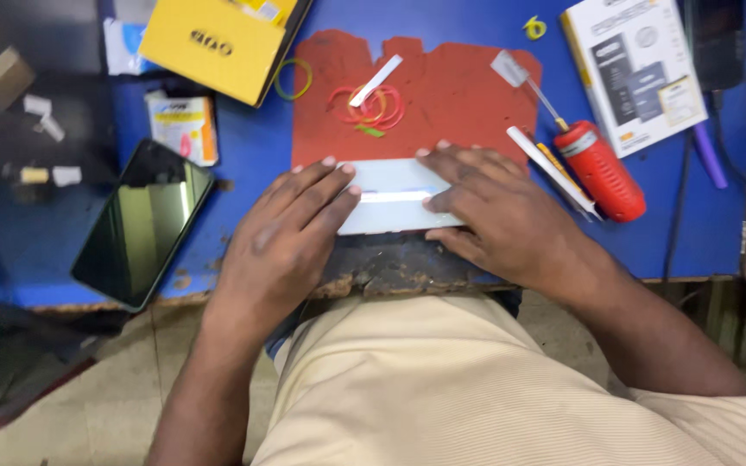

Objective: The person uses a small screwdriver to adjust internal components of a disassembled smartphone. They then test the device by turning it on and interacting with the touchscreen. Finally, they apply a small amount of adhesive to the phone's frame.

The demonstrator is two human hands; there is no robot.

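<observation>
Both hands flat on a white rectangular panel (395, 197) at the near edge of the blue bench (252, 147), middle of that edge. Left hand (291, 233) covers the panel's left end, fingers spread and laid flat; grip open, pressing, not clasping. Right hand (494, 203) covers the right end, fingers likewise extended flat, fingertips meeting the panel's middle. A bright strip shows on the panel between the two hands. The panel lies partly on a red mat (442, 95), which carries rubber bands (371, 105). Red-handled screwdriver (593, 160) just right of the right hand. Dark phone (142, 223) near the bench's left near corner. Yellow box (213, 43) at the far edge.
</observation>
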